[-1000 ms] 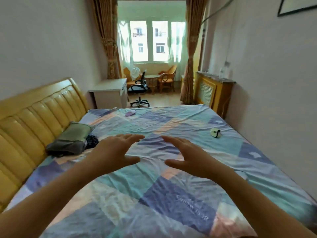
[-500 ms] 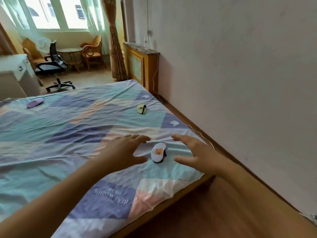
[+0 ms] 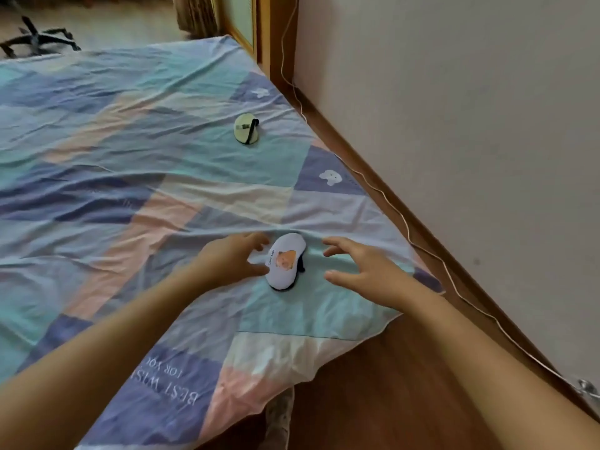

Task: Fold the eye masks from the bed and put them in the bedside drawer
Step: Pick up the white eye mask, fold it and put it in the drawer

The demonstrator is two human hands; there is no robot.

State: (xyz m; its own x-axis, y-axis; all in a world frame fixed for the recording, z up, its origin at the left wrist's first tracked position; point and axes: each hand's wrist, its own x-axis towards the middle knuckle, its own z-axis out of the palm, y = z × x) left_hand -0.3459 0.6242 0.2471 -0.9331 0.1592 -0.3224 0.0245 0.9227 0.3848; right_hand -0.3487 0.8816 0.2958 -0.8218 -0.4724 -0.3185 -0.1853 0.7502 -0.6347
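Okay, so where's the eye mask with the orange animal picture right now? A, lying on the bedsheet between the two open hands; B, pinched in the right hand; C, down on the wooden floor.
A: the eye mask lies flat on the bedsheet, between the open left hand and right hand.

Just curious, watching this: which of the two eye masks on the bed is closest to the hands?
The pale blue mask with the orange picture, lying between both open hands; the yellowish one lies farther up the bed.
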